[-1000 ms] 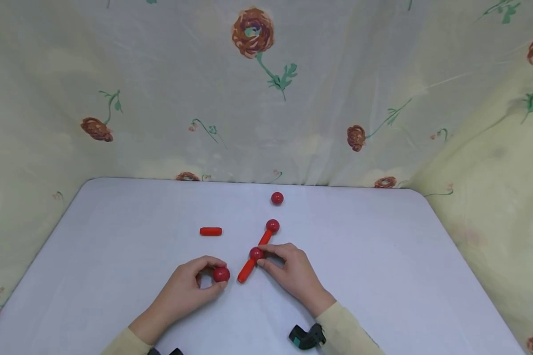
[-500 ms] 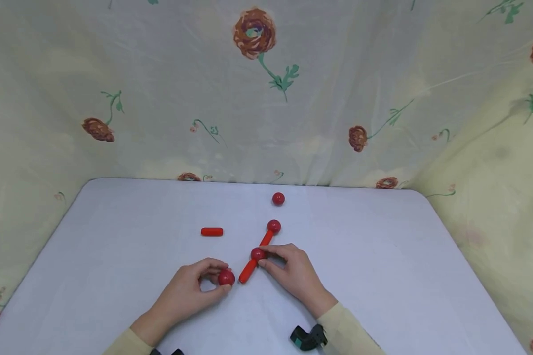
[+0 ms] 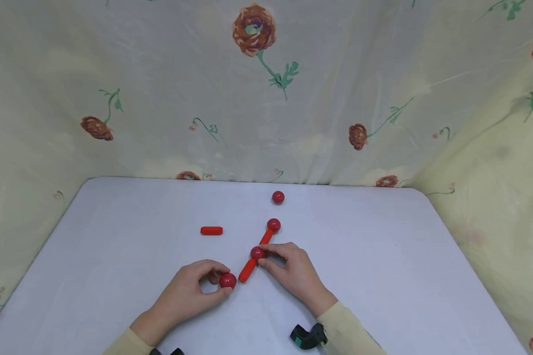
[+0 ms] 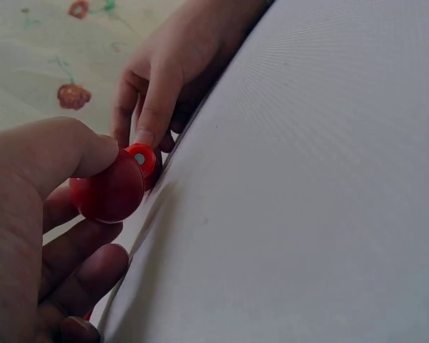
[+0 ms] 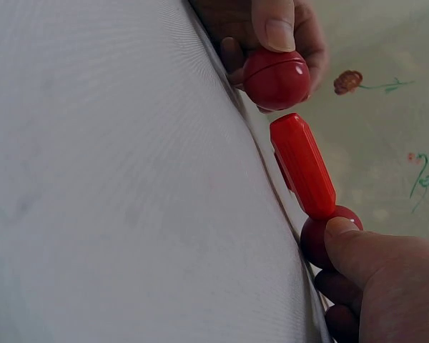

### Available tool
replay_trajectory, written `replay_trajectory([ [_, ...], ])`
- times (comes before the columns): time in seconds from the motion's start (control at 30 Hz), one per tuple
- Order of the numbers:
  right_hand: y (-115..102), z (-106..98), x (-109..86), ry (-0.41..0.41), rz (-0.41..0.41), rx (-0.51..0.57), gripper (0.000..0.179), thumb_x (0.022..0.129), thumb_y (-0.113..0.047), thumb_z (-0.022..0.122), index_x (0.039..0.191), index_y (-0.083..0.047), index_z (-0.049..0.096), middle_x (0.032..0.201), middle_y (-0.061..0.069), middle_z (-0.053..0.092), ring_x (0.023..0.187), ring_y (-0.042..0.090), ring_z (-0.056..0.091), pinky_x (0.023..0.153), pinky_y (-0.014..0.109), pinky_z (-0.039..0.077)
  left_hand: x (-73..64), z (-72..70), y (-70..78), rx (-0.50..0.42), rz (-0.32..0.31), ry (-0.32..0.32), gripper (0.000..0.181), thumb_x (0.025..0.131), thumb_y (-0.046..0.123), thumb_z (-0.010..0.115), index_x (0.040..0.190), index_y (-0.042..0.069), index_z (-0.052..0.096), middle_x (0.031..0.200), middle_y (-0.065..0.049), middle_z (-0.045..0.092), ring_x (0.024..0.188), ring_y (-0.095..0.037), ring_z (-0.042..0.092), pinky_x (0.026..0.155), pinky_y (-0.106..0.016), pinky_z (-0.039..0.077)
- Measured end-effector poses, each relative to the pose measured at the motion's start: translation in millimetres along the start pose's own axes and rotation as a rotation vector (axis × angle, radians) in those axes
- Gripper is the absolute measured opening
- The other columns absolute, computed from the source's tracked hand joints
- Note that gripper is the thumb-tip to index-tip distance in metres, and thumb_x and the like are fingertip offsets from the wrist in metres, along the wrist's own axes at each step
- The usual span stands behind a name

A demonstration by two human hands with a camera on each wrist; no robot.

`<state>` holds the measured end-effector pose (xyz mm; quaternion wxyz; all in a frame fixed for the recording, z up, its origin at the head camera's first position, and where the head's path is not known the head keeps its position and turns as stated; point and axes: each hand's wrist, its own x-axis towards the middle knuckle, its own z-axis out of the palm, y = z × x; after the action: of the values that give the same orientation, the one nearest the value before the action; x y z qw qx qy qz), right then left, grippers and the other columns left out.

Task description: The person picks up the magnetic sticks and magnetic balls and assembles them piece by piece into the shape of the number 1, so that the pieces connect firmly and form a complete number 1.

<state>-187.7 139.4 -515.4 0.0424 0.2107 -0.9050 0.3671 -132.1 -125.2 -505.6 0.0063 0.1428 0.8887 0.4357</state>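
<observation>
My left hand (image 3: 191, 288) pinches a dark red ball (image 3: 228, 280) between thumb and fingers, close beside the free end of a bright red rod (image 3: 247, 270). In the right wrist view a small gap shows between that ball (image 5: 277, 80) and the rod (image 5: 304, 166). My right hand (image 3: 296, 272) pinches a second ball (image 3: 257, 253), which sits at the rod's other end. From this ball another red rod (image 3: 266, 236) runs away to a third ball (image 3: 273, 225), making a straight chain. A pale metallic disc shows in the rod's end (image 4: 139, 158) in the left wrist view.
A loose red rod (image 3: 211, 230) lies left of the chain. One loose red ball (image 3: 278, 197) sits behind it, nearer the far edge of the white table (image 3: 360, 236). A flowered curtain (image 3: 311, 123) hangs behind and along the sides.
My left hand has brought its ball rightward and slightly nearer to me, toward the rod's free end. The right hand keeps its hold on the chain's middle ball.
</observation>
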Motion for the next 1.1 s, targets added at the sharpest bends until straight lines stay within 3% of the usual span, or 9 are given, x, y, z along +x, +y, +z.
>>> replay_trajectory([
  [0.17, 0.1, -0.4, 0.4, -0.003, -0.002, -0.003, 0.036, 0.087, -0.034, 0.077, 0.123, -0.028, 0.070, 0.107, -0.021, 0.067, 0.099, 0.001, 0.058, 0.085, 0.028, 0.052, 0.4, 0.4, -0.4, 0.020, -0.001, -0.023, 0.025, 0.079, 0.036, 0.083, 0.100, 0.039, 0.069, 0.088, 0.026, 0.061, 0.081, -0.003, 0.057, 0.073, -0.026, 0.051],
  [0.5, 0.3, 0.3, 0.6, -0.004, -0.002, -0.007, 0.036, 0.087, -0.034, 0.077, 0.122, -0.029, 0.070, 0.107, -0.023, 0.067, 0.099, 0.000, 0.057, 0.084, 0.028, 0.052, -1.1, 1.9, -3.0, 0.054, 0.069, -0.069, 0.028, 0.079, 0.049, 0.081, 0.103, 0.039, 0.070, 0.092, 0.028, 0.061, 0.085, -0.001, 0.056, 0.077, -0.026, 0.052],
  [1.1, -1.0, -0.3, 0.5, 0.013, -0.031, 0.007, 0.034, 0.087, -0.034, 0.077, 0.119, -0.027, 0.071, 0.108, -0.019, 0.068, 0.099, 0.003, 0.059, 0.083, 0.030, 0.052, -1.3, 7.2, 0.3, 0.077, 0.176, -0.023, 0.030, 0.079, 0.048, 0.080, 0.102, 0.034, 0.069, 0.091, 0.026, 0.060, 0.083, -0.002, 0.055, 0.075, -0.025, 0.051],
])
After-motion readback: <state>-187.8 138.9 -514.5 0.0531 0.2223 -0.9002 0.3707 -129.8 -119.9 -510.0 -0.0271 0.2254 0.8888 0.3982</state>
